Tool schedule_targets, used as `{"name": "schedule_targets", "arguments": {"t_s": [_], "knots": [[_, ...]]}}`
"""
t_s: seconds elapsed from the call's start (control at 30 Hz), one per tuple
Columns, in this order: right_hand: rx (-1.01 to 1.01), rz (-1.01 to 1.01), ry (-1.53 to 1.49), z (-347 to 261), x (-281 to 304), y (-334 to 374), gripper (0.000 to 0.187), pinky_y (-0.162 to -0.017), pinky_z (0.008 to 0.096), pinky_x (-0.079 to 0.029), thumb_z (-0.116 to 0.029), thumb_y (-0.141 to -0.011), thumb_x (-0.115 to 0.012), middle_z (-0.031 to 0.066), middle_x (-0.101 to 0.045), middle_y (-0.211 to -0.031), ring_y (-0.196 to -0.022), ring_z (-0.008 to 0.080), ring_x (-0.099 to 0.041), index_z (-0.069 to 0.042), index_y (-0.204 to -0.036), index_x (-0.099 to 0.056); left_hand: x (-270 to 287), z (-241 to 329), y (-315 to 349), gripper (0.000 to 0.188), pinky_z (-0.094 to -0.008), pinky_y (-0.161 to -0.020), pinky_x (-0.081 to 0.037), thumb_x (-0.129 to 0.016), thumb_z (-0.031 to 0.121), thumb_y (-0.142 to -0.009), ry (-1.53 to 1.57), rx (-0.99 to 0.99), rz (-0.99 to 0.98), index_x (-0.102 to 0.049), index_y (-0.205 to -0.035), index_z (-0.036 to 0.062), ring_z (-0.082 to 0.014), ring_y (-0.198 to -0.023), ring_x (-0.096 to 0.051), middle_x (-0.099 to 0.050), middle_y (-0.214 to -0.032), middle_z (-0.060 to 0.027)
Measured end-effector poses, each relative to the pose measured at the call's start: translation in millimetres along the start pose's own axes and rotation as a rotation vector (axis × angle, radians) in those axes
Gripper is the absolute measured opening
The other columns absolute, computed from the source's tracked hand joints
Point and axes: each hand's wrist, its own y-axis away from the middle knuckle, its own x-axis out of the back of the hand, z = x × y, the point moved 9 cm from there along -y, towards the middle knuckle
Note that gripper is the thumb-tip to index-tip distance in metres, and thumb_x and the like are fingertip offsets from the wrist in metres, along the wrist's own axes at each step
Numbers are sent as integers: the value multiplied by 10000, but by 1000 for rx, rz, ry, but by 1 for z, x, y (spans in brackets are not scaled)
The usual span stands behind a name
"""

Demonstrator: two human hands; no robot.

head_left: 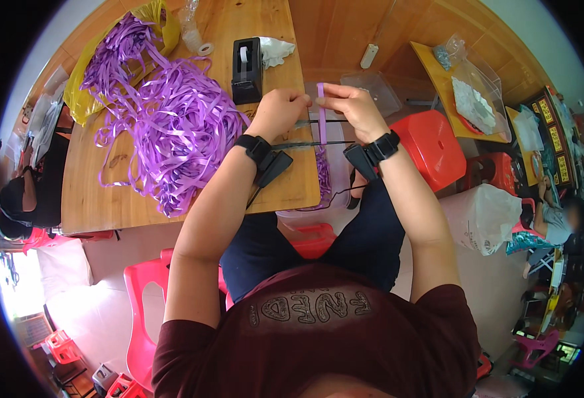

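Observation:
My right hand (355, 109), just beyond the table's right edge, pinches a flat purple ribbon (322, 119) between thumb and fingers. The ribbon hangs down from the fingertips over the gap. Close by on the left, my left hand (280, 111) is closed with its fingertips pressed together; whatever they hold is too small or hidden to make out. Left of that hand a big tangled heap of purple ribbon (173, 126) covers much of the wooden table (96, 192). A black tape dispenser (247, 73) stands just beyond my left hand.
A yellow plastic bag (80, 99) with more ribbon sits at the table's far left. A clear bin (335, 179) holding ribbon is below my hands. To the right are a red stool (431, 149), a white plastic bag (483, 215) and another table (438, 86). Other people sit at both sides.

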Motion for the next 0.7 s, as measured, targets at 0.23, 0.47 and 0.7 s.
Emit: {"name": "schedule_targets", "arguments": {"t_s": [0.23,0.47,0.7], "knots": [[-144,32,14,21,-2,-9,403,-898,283,-451,-120,-845,-723,66,-722,-1089,-999,142,-649,20,-1219,-670,4,-1,2,316,-345,-749,-508,-624,314,-924,-14,20,14,-751,-975,29,-218,-777,-656,-699,-811,-136],[-207,-59,-12,55,3,-20,405,-862,305,-440,-205,-848,-727,39,-714,-1061,-1004,145,-622,-44,-1218,-683,-5,18,8,282,-360,-775,-514,-650,299,-909,-77,-133,-22,-753,-987,48,-258,-824,-672,-701,-880,-151],[-610,-151,-318,119,22,-7,343,-877,331,-492,-226,-921,-660,-7,-656,-1122,-971,153,-608,-138,-1252,-649,-23,27,13,247,-376,-881,-499,-659,287,-900,-332,-326,-144,-760,-979,76,-315,-996,-629,-677,-1008,-120]]}}
